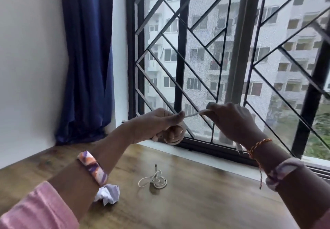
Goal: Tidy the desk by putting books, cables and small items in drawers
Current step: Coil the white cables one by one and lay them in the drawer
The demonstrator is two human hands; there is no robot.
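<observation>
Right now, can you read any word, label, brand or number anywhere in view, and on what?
None: no readable text anywhere.
Cable stretched between left hand and right hand: no marking visible.
Coiled cable on the desk: plug too small to show any.
Crumpled paper: no print visible.
Wrist bands: pattern only.

White cable point(192, 115) — taut, raised; second cable point(155, 180) coiled on desk point(196, 202).

The setting is a room in a residential flat. A wooden desk point(196, 202) stands against a barred, mesh-screened window point(205, 59), and a blue curtain point(85, 59) hangs at the desk's far left corner. Multi-storey apartment blocks point(285, 32) are visible outside.
</observation>
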